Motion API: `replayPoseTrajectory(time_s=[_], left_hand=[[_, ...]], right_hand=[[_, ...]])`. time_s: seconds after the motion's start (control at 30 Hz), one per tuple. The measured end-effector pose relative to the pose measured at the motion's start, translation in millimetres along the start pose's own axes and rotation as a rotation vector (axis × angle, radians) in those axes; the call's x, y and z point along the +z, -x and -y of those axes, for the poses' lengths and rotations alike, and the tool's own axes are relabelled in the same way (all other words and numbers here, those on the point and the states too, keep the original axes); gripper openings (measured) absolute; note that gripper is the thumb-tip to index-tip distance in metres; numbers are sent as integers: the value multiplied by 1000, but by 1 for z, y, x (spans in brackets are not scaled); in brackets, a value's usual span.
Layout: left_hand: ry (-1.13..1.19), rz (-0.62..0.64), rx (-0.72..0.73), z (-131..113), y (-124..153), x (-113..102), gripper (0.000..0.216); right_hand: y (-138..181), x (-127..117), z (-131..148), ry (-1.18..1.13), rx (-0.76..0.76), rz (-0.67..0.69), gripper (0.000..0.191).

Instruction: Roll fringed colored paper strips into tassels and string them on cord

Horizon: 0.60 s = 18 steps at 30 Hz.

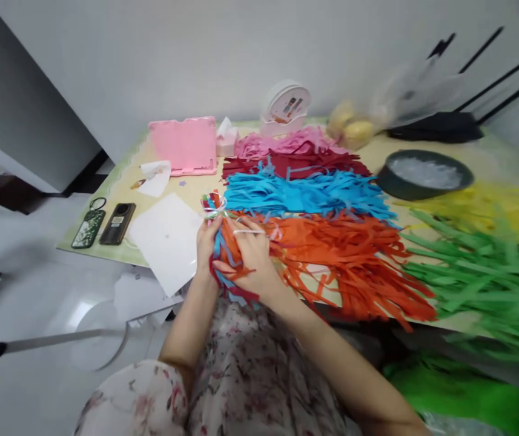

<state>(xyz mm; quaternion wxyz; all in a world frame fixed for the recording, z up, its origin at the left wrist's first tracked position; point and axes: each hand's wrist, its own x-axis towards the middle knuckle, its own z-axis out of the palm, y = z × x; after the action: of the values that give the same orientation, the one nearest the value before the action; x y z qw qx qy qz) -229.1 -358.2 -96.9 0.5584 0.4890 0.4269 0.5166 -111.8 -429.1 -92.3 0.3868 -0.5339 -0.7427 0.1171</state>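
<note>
Bundle of mixed-colour cut paper strips (225,249), tied near its top with white string (216,212), sits at the near edge of the tabletop (125,181). Left hand (206,245) and right hand (254,261) flank it, both closed around it. Judged risk: thin strips could tear or slip from the tie if the grip twists.

round tub label (287,104), print illegible

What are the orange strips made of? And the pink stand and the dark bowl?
Orange strips: probably thin matte paper; flat, clean-cut edges, slight curl. The held bundle looks like the same paper. Pink stand: likely soft plastic or foam; rounded corners, dull surface. Dark bowl: plastic or metal, unclear; smooth dark rim.
</note>
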Motion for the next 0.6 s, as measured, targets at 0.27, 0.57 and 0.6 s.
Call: replayPoseTrajectory(time_s=[0.27, 0.57, 0.6], left_hand=[[320, -147, 3, 14, 60, 10, 31], [-504, -840, 21, 52, 122, -181, 28], [-533, -857, -40, 61, 128, -201, 32]], right_hand=[[37, 21, -11, -366, 32, -81, 69], [52, -1, -25, -553, 285, -199, 51], [52, -1, -24, -567, 298, -194, 51]])
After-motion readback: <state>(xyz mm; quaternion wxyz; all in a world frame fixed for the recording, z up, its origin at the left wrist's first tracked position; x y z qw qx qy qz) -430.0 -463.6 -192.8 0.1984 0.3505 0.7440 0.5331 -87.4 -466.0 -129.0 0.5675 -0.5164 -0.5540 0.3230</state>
